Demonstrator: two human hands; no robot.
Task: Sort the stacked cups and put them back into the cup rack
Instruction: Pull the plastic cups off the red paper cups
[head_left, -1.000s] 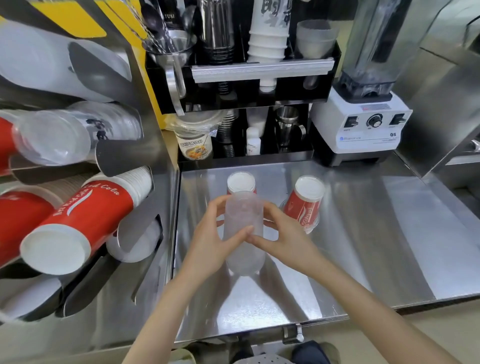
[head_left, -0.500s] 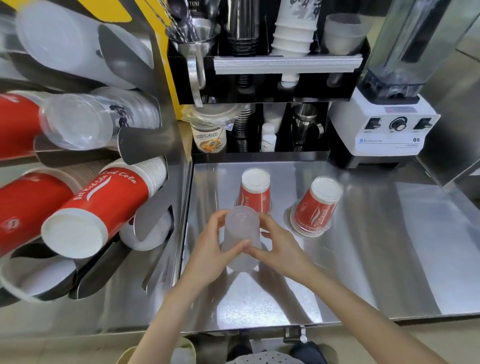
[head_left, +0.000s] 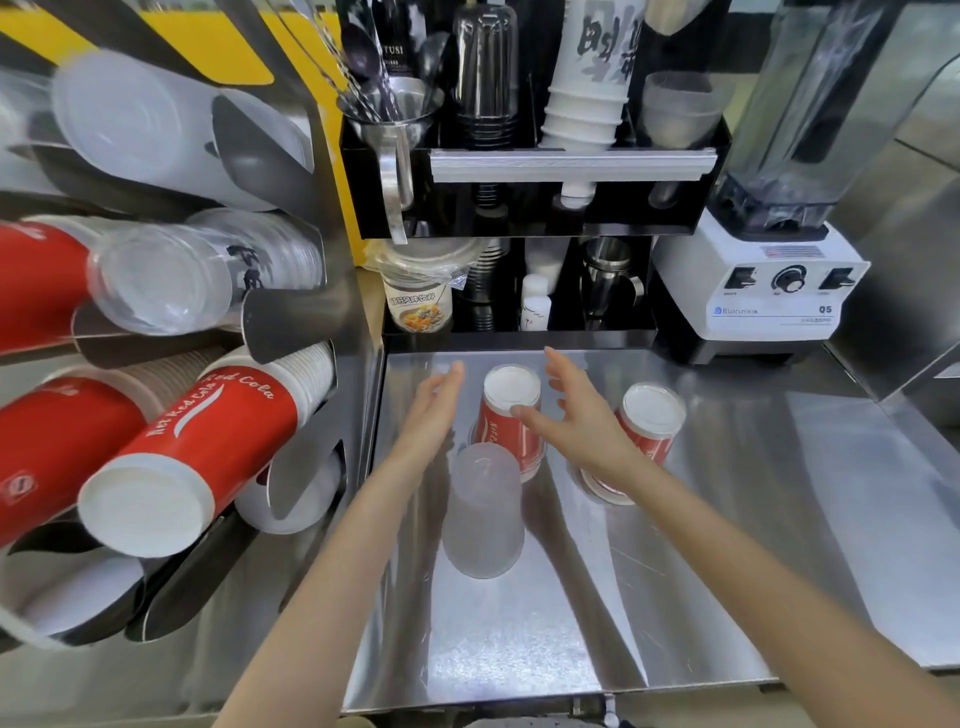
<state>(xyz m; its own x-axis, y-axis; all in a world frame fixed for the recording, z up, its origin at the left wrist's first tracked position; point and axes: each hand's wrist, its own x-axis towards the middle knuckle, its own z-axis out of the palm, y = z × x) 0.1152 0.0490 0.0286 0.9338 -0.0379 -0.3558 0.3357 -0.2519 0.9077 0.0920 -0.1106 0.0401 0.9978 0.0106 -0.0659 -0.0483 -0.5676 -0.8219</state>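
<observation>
Head view shows the left hand (head_left: 434, 410) spread, fingers straight, holding nothing, at about 9 o'clock from an upturned red cup (head_left: 508, 415). At 3 o'clock from that cup, the right hand (head_left: 566, 415) is spread too, its thumb tip at the cup's upper wall; whether it truly touches I cannot tell. Both hands flank this cup without gripping it. At 6 o'clock from the red cup, just beside it, a frosted clear cup (head_left: 484, 512) stands upside down on the steel desk (head_left: 727, 545), free of either hand. At 3 o'clock, partly behind the right wrist, a second red cup (head_left: 649, 421) stands upside down, tilted. Farther out at 9 o'clock, the cup rack (head_left: 306, 322) holds sideways stacks: red cola cups (head_left: 192, 457) low, clear cups (head_left: 171, 280) above them. At 12 o'clock a black organiser (head_left: 519, 208) carries white cups, spoons and a metal jug, and at 2 o'clock a white blender (head_left: 769, 291) stands against the wall.
</observation>
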